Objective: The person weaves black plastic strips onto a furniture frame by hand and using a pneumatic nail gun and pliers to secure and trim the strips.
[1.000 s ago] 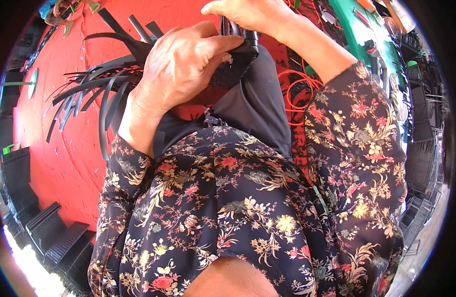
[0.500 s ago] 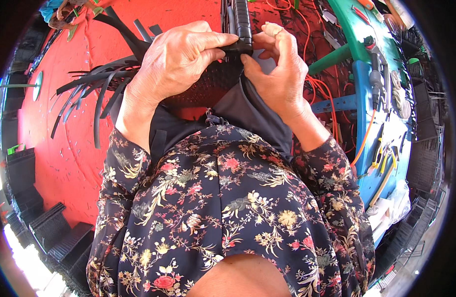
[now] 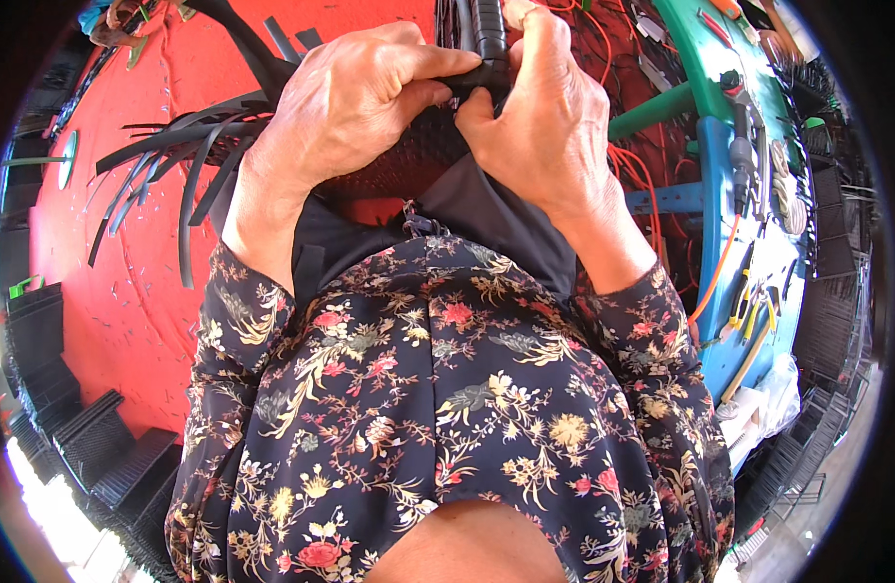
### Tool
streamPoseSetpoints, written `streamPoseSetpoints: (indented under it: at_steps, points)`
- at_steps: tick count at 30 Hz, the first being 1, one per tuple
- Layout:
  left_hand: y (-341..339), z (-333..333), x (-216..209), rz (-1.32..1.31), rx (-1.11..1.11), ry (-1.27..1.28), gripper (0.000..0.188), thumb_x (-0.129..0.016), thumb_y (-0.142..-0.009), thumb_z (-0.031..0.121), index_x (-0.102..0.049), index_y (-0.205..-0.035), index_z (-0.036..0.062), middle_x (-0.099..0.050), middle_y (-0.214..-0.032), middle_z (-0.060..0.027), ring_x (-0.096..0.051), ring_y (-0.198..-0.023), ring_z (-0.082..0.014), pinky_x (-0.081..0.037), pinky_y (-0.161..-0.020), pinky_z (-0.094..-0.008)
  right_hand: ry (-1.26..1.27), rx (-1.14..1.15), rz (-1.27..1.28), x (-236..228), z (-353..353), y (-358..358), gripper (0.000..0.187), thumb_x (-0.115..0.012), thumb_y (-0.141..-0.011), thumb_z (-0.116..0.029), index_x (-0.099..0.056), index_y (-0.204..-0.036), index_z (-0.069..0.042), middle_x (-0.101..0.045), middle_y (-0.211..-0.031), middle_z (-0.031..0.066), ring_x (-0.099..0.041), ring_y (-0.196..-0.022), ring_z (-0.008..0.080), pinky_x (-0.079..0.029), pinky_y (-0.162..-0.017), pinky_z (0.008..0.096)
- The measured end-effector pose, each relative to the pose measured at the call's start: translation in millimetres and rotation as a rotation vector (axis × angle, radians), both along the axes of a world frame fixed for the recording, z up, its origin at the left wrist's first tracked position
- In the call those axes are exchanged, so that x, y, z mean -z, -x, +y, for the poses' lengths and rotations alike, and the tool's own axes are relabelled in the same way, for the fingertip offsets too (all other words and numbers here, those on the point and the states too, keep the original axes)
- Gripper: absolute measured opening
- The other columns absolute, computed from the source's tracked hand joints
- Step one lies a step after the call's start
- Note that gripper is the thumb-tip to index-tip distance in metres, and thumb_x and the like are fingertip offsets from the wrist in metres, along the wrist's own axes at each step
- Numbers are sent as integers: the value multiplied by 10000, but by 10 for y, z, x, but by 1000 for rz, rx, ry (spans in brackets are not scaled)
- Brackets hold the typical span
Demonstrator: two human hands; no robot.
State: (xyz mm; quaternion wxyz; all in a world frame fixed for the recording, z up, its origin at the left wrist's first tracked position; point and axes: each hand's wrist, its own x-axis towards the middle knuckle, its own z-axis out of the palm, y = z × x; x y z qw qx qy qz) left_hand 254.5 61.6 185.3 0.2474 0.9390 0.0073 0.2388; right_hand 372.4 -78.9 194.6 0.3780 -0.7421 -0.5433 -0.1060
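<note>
A black bar wrapped in flat strip (image 3: 489, 31) comes down from the top edge, and its near end sits between my two hands. My left hand (image 3: 345, 112) pinches this end from the left with thumb and forefinger. On the other side my right hand (image 3: 544, 126) closes round it, thumb pressed at the near end and fingers partly hidden behind. One of the right fingers has a pale covering. Loose black flat strips (image 3: 209, 146) fan out to the left of my left wrist. Dark woven material below my hands is partly hidden.
Red sheeting (image 3: 117, 330) with scattered scraps covers the ground at left. A green stool (image 3: 695, 68) and a blue stool (image 3: 714, 165) at right carry a power tool (image 3: 741, 151) and yellow-handled hand tools (image 3: 743, 306). Orange cords (image 3: 641, 185) trail nearby. Black woven pieces (image 3: 107, 437) stand at lower left.
Both hands and the wrapped bar have shifted slightly. The right hand has turned further over the bar, its thumb moving left. The loose strips have swung a little left.
</note>
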Motion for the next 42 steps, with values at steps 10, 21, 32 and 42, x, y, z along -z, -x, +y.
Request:
streamPoseSetpoints:
  at_steps: [10,21,32,42]
  points:
    - [-12,-105,-60,20,-18,-26,339,-641,-788,-23,-669,-1117,54,-508,-772,-97,-591,-744,-244,-462,-672,-327,-17,-85,52,210,-62,-183,540,-656,-730,-160,-433,-1186,23,-564,-947,220,-604,-844,412,-492,-724,449]
    - [45,-61,-91,11,-28,-11,345,-643,-799,-21,-671,-1133,64,-470,-732,-81,-531,-660,-203,-432,-618,-287,-107,-155,875,393,-133,-375,584,-751,-773,-197,-465,-1218,50,-660,-922,123,-630,-819,121,-505,-726,272]
    - [8,-42,-109,22,-28,5,313,-647,-800,-21,-678,-1105,43,-497,-724,-77,-529,-642,-190,-435,-611,-291,201,-476,872,42,140,-767,651,-746,-842,-255,-379,-1278,59,-549,-772,45,-496,-693,79,-416,-579,246]
    - [16,-55,-186,107,-62,-13,287,-662,-802,11,-676,-1088,12,-569,-773,-75,-575,-711,-188,-446,-660,-285,198,-371,926,195,140,-615,672,-727,-834,-333,-440,-1334,13,-621,-912,15,-518,-665,49,-419,-581,202]
